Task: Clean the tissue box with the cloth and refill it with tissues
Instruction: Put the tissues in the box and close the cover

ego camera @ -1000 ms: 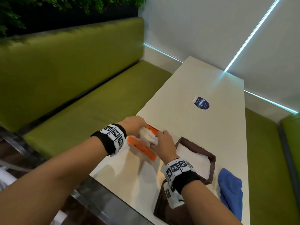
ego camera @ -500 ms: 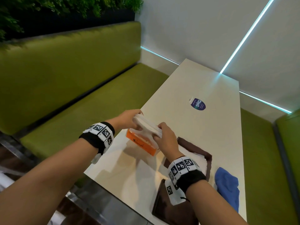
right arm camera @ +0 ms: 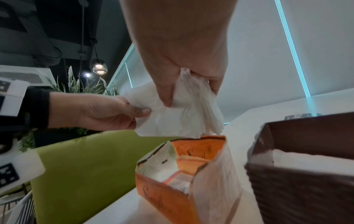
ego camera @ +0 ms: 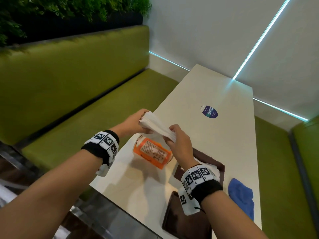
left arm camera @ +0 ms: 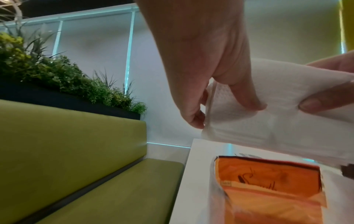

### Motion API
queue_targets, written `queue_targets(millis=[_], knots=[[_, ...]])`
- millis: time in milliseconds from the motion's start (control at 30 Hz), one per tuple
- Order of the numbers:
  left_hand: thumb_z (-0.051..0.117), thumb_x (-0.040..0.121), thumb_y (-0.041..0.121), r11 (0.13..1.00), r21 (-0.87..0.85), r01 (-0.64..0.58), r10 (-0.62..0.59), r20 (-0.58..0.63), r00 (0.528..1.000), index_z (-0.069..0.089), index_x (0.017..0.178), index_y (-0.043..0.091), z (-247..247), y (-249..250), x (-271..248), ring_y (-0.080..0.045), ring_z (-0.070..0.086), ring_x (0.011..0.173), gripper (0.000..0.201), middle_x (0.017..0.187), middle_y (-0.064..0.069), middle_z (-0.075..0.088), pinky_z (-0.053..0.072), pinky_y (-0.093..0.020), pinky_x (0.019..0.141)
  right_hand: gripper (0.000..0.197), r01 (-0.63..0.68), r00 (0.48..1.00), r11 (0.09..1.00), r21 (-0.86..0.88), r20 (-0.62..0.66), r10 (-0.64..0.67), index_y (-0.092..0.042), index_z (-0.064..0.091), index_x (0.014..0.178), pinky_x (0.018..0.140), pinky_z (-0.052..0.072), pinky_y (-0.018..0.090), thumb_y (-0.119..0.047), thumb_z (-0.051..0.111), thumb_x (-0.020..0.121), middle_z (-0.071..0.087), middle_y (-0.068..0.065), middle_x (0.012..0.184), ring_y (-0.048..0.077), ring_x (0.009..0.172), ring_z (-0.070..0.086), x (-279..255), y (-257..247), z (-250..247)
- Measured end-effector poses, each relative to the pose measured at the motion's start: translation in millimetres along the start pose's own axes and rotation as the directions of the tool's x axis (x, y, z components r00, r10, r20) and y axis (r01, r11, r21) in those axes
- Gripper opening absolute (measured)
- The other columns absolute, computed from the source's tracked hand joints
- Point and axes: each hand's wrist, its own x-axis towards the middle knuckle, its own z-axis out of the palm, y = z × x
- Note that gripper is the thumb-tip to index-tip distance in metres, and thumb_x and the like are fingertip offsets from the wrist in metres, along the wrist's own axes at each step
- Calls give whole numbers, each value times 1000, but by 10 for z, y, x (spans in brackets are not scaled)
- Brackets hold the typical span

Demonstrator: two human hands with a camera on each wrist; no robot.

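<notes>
A stack of white tissues (ego camera: 156, 125) is held in the air between both hands, above the table. My left hand (ego camera: 136, 122) grips its far end and my right hand (ego camera: 176, 138) grips its near end. Below it lies the opened orange tissue wrapper (ego camera: 151, 151), which looks empty (right arm camera: 184, 178). The dark brown tissue box (ego camera: 219, 167) stands to the right, with white tissues inside (right arm camera: 314, 160); my right wrist hides part of it. Its brown lid (ego camera: 183, 223) lies flat at the near table edge. The blue cloth (ego camera: 241, 195) lies crumpled at the right edge.
The white table (ego camera: 215, 87) runs away from me toward a white wall, with a round blue sticker (ego camera: 209, 112) on its middle. Green benches (ego camera: 72, 94) flank both long sides. A planter (ego camera: 69, 11) tops the left bench back.
Both hands have lifted the tissue stack up out of the orange wrapper, which has dropped back on the table. The view has tilted slightly.
</notes>
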Motion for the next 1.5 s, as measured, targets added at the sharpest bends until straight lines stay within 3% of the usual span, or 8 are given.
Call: queue_targets(millis=[233,367,533,633,767,967,1233,1500], knots=[[74,83,18,951,-298,86,-39,158,987,65,110,14,-105,306,-222,-16,72,93,29,105,-1,74,57,-21,73,45,-186,979,897,401,149,137,-27,56,108,73,59,29,-31,83,72,68,-1,97,18,87,69,11,-220,-591],[72,84,23,801,-575,170,-16,263,965,55,128,5,84,371,-358,-29,68,105,50,120,-15,67,58,-29,76,59,-431,902,640,636,279,330,-27,49,121,91,55,51,-35,81,73,64,11,110,30,99,68,-38,-252,-773],[89,60,29,604,-764,227,-133,185,974,51,132,4,526,341,-396,-30,68,104,85,123,-16,66,59,-34,75,60,-481,839,361,799,300,453,-25,35,135,96,50,43,-51,61,87,58,5,122,22,110,59,-234,-169,-827],[88,58,33,502,-833,233,-216,139,966,54,132,8,652,226,-450,-26,68,105,85,124,-12,67,60,-31,74,43,-371,884,279,885,245,399,-34,33,130,78,54,37,-24,57,96,67,4,109,20,96,64,-492,-40,-981],[87,59,38,463,-853,240,-222,151,963,57,131,12,809,197,-518,-27,65,109,83,128,-11,65,55,-36,87,28,-260,938,392,882,135,319,-22,43,111,63,54,26,2,45,98,66,9,93,20,79,60,-748,25,-1076],[96,43,43,427,-880,210,-182,144,973,55,133,17,1037,331,-562,-27,66,111,102,127,-10,66,59,-33,78,20,-239,915,585,775,-21,403,-21,68,103,88,50,37,-21,48,100,70,-2,109,18,104,62,-851,24,-1086],[96,44,38,362,-914,182,-143,138,980,52,134,11,1225,437,-671,-29,65,112,103,126,-15,65,59,-36,83,59,-276,905,818,505,-149,398,-22,47,125,87,43,19,-40,76,77,52,-11,120,7,110,49,-931,-120,-1105],[98,34,37,344,-931,124,-123,86,989,57,124,13,1267,477,-719,-24,70,99,102,112,-11,70,59,-32,71,55,-268,903,862,431,-200,381,-23,49,115,91,49,30,-42,80,73,55,-7,115,11,106,54,-964,-24,-999]])
